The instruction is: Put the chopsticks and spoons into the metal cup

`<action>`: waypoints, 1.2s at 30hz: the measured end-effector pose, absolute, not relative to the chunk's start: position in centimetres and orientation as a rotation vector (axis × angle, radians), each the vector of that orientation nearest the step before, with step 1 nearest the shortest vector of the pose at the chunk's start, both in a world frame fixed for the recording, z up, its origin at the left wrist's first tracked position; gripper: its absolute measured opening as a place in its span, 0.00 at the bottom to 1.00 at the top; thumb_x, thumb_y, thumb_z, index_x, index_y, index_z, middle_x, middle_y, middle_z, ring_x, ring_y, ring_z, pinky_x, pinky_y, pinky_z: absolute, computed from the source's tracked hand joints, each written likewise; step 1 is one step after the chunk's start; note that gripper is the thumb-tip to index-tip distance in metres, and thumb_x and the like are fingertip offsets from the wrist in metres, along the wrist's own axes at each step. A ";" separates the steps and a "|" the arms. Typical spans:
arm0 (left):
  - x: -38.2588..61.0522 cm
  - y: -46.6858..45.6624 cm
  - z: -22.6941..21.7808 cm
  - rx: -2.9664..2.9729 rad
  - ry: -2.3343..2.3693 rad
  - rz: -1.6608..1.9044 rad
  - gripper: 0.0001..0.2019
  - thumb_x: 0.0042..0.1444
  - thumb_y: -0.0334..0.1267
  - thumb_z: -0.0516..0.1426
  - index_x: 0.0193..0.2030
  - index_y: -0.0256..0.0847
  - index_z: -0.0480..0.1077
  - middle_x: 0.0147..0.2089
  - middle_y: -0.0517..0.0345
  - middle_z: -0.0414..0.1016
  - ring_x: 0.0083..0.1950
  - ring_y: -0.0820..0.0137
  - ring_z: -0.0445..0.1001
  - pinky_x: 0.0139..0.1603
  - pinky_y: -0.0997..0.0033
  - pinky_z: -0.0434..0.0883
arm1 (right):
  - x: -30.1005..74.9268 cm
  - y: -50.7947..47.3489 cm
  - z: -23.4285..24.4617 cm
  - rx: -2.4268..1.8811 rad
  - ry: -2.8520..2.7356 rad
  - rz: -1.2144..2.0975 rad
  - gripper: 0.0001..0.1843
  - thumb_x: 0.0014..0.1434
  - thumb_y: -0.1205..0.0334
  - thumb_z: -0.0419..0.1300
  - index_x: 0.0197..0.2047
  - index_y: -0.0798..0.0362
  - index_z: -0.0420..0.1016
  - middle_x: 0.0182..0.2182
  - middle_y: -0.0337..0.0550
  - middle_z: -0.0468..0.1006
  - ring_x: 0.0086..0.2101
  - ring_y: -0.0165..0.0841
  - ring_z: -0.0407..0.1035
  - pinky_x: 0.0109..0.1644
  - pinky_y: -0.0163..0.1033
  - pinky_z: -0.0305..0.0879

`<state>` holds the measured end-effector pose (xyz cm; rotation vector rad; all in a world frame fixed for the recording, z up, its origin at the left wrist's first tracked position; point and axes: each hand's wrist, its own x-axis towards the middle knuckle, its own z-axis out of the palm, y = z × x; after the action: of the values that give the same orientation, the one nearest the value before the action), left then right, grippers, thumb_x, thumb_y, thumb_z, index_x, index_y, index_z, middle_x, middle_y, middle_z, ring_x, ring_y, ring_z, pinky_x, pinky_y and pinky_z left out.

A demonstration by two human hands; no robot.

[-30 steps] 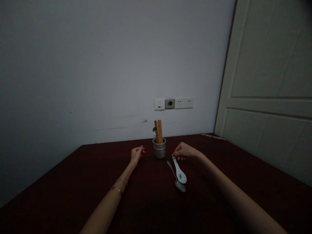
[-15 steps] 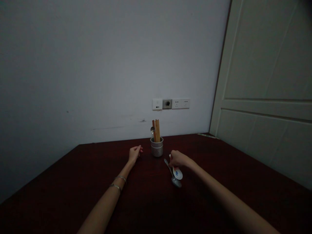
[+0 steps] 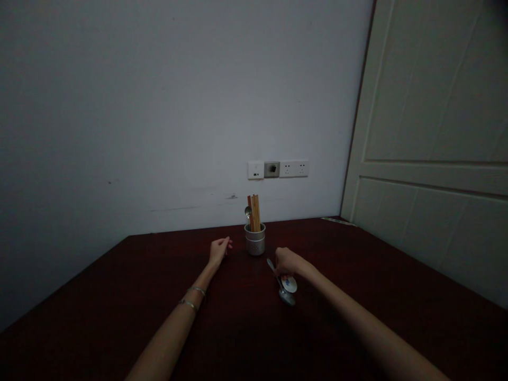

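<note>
A metal utensil cup (image 3: 255, 244) stands near the far edge of a dark red table (image 3: 119, 296), holding wooden chopsticks (image 3: 254, 212) and a metal spoon (image 3: 248, 211). To its left my left hand (image 3: 219, 249) rests on the table with its fingers loosely curled and nothing in it. To the cup's right, my right hand (image 3: 288, 261) is closed over the handle of a white ceramic spoon with a blue mark (image 3: 291, 284). A metal spoon (image 3: 282, 288) lies right beside it on the table. Two bangles (image 3: 192, 296) circle my left wrist.
A white wall with a row of sockets (image 3: 278, 169) stands behind the table. A pale door (image 3: 432, 159) closes off the right side. A thin strip of something (image 3: 337, 220) lies at the table's far right corner.
My right hand has slid from beside the cup toward me and closed over the white spoon's handle. My left hand has stayed where it was.
</note>
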<state>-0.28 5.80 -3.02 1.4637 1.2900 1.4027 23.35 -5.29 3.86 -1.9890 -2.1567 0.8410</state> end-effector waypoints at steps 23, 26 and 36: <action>-0.2 5.4 -2.7 1.482 1.280 1.388 0.19 0.45 0.49 0.51 0.28 0.31 0.70 0.21 0.57 0.68 0.14 0.80 0.56 0.13 0.79 0.51 | 23.0 -4.8 2.2 -2.079 -2.117 0.863 0.07 0.38 0.73 0.58 0.25 0.57 0.66 0.16 0.40 0.72 0.20 0.33 0.71 0.20 0.32 0.66; -0.2 5.4 -2.7 1.483 1.279 1.389 0.19 0.45 0.49 0.51 0.28 0.32 0.70 0.21 0.57 0.69 0.14 0.80 0.56 0.13 0.79 0.50 | 23.0 -4.8 2.0 -2.065 -2.056 0.896 0.08 0.38 0.73 0.58 0.24 0.56 0.64 0.14 0.38 0.71 0.19 0.32 0.70 0.19 0.32 0.65; -0.3 5.5 -2.9 1.491 1.269 1.386 0.18 0.46 0.48 0.51 0.28 0.31 0.70 0.20 0.57 0.68 0.13 0.80 0.55 0.13 0.79 0.51 | 22.7 -5.7 4.1 -2.025 -2.038 0.895 0.07 0.38 0.74 0.56 0.17 0.56 0.61 0.12 0.37 0.67 0.16 0.29 0.66 0.18 0.31 0.63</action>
<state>-0.25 5.49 -2.87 1.4911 1.2692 1.3861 22.69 -5.72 4.09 -2.0251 -2.0377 0.8951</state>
